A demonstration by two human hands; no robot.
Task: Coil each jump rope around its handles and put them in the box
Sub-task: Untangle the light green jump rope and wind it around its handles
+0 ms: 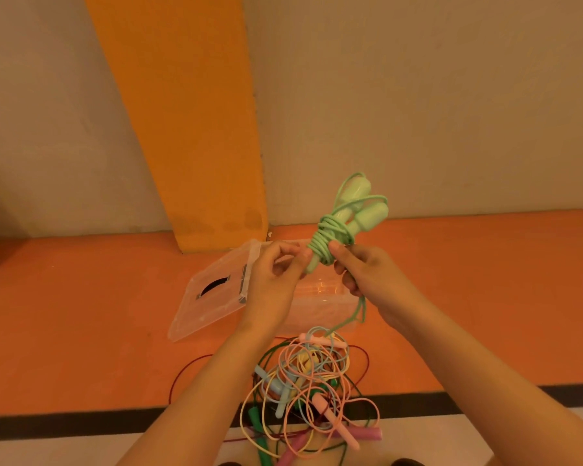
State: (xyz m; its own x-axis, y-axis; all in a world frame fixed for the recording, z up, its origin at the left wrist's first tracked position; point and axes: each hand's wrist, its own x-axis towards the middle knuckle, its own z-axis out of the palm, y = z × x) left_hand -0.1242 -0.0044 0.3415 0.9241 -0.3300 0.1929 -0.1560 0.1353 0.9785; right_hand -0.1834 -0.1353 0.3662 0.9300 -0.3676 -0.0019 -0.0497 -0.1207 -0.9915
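Green jump rope (328,237), part-coiled, gripped by right hand (367,274) (left hand (276,277) pinching its handle end)

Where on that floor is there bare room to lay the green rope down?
Bare orange floor lies right of the clear box, up to the wall, and more lies left of its lid. Crowded: the rope tangle in front of the box, with a dark red loop straying left of it.
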